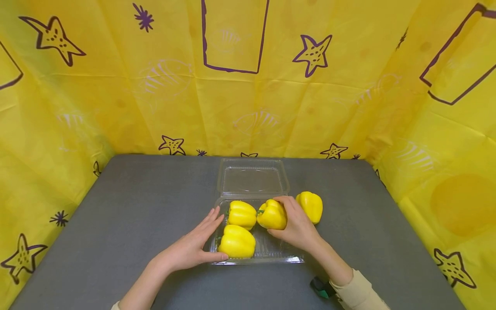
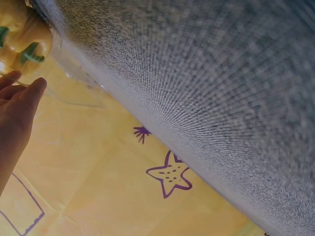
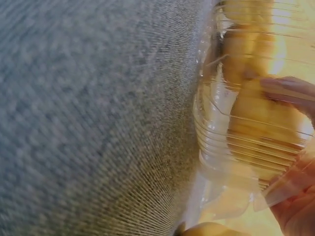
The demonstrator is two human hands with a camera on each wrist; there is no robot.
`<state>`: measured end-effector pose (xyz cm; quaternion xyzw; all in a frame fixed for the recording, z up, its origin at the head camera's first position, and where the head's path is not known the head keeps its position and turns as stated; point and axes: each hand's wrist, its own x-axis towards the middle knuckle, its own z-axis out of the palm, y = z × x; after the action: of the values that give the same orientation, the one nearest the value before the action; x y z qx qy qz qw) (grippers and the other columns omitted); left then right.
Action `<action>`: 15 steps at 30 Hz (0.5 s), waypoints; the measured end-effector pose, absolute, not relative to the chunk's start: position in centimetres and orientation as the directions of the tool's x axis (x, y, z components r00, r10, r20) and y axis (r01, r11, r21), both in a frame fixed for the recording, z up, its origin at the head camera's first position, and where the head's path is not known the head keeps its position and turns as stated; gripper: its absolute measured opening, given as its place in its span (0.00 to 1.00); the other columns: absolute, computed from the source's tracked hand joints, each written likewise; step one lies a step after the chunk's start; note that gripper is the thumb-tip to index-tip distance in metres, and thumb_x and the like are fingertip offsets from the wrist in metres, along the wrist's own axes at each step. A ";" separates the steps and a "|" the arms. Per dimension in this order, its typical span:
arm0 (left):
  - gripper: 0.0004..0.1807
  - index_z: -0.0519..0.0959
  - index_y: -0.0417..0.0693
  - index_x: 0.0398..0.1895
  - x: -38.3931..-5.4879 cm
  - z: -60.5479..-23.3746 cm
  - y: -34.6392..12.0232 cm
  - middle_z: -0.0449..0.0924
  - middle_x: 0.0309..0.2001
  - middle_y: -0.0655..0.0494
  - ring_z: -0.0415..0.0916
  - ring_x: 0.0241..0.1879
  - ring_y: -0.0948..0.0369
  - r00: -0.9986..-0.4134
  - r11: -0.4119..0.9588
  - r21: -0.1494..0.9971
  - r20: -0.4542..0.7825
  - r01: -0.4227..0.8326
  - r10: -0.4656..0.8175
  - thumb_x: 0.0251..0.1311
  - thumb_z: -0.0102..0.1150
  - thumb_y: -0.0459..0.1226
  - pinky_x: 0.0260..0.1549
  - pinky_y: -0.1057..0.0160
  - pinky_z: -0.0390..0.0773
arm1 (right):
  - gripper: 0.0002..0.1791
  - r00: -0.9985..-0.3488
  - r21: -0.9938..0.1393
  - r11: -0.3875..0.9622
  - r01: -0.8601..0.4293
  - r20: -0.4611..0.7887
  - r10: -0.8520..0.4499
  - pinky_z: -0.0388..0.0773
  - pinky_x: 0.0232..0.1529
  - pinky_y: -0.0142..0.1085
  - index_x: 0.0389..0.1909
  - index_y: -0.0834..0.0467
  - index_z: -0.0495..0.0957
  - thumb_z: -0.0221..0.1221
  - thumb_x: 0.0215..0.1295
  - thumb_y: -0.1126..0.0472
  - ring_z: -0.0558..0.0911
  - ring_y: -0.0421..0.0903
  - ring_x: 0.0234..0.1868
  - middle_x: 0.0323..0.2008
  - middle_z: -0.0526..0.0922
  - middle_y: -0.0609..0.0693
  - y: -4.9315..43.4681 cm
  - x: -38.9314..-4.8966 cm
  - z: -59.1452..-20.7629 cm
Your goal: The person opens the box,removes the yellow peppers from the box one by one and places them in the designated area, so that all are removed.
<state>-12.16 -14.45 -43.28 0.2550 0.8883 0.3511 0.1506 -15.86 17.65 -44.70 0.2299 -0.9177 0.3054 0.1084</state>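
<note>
A clear plastic clamshell container [image 1: 271, 254] lies on the table with its lid [image 1: 253, 178] folded open toward the back. In its left half sit two yellow bell peppers, a rear one [image 1: 242, 214] and a front one [image 1: 237, 242]. My right hand [image 1: 297, 224] grips another yellow bell pepper [image 1: 271, 214] between thumb and fingers, over the container's rear right part, its green stem facing left. Along the container's left side, my left hand [image 1: 195, 246] rests with fingers spread, the thumb at the front left corner. One more yellow bell pepper [image 1: 311, 206] lies outside, right of the container.
The grey table [image 1: 155, 193] stretches around the container. Yellow cloth [image 1: 248, 112] with starfish and fish drawings hangs behind and at both sides. A dark strap [image 1: 321, 287] shows by the right sleeve.
</note>
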 end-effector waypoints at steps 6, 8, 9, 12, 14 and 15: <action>0.59 0.49 0.46 0.78 -12.2 -43.2 -14.4 0.33 0.78 0.54 0.32 0.76 0.55 -0.824 0.624 0.702 -0.093 0.344 0.559 0.50 0.66 0.64 0.66 0.40 0.55 | 0.45 -0.894 -0.564 0.695 -0.446 0.323 -0.311 0.76 0.52 0.43 0.60 0.55 0.68 0.79 0.38 0.55 0.74 0.45 0.51 0.52 0.73 0.48 17.8 -15.6 -44.2; 0.59 0.49 0.46 0.78 -12.2 -43.2 -14.4 0.34 0.78 0.54 0.32 0.76 0.55 -0.824 0.624 0.702 -0.093 0.344 0.559 0.50 0.66 0.64 0.66 0.40 0.55 | 0.45 -0.902 -0.584 0.688 -0.430 0.313 -0.299 0.77 0.51 0.43 0.60 0.55 0.68 0.79 0.39 0.55 0.74 0.44 0.50 0.52 0.73 0.48 17.8 -15.5 -44.0; 0.59 0.49 0.45 0.77 -12.2 -43.2 -14.4 0.34 0.78 0.54 0.32 0.76 0.55 -0.824 0.624 0.702 -0.093 0.343 0.559 0.50 0.66 0.64 0.66 0.40 0.55 | 0.45 -0.905 -0.595 0.683 -0.424 0.309 -0.293 0.77 0.50 0.43 0.60 0.54 0.68 0.79 0.39 0.55 0.74 0.44 0.50 0.52 0.73 0.48 17.9 -15.4 -44.0; 0.59 0.49 0.45 0.77 -12.2 -43.2 -14.4 0.33 0.78 0.54 0.32 0.76 0.55 -0.824 0.622 0.704 -0.094 0.341 0.559 0.50 0.66 0.64 0.66 0.40 0.55 | 0.45 -0.913 -0.623 0.668 -0.407 0.301 -0.276 0.78 0.47 0.42 0.60 0.54 0.68 0.79 0.39 0.55 0.74 0.43 0.48 0.52 0.73 0.47 18.1 -15.3 -43.8; 0.59 0.49 0.45 0.77 -12.2 -43.2 -14.4 0.33 0.78 0.54 0.32 0.76 0.55 -0.824 0.623 0.704 -0.095 0.342 0.559 0.50 0.66 0.64 0.66 0.40 0.54 | 0.45 -0.912 -0.633 0.657 -0.409 0.310 -0.269 0.78 0.46 0.42 0.60 0.55 0.68 0.80 0.38 0.55 0.74 0.43 0.47 0.51 0.74 0.47 18.2 -15.2 -43.7; 0.59 0.49 0.45 0.77 -12.2 -43.2 -14.4 0.33 0.78 0.54 0.32 0.76 0.55 -0.824 0.624 0.703 -0.095 0.342 0.559 0.50 0.66 0.64 0.66 0.40 0.54 | 0.45 -0.911 -0.638 0.652 -0.410 0.314 -0.267 0.78 0.45 0.41 0.60 0.55 0.68 0.80 0.38 0.55 0.74 0.43 0.46 0.50 0.74 0.46 18.2 -15.2 -43.6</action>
<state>-12.19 -14.36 -43.18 0.2536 0.8877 0.3520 0.1540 -15.23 18.24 -43.62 0.1873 -0.9037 0.3727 0.0965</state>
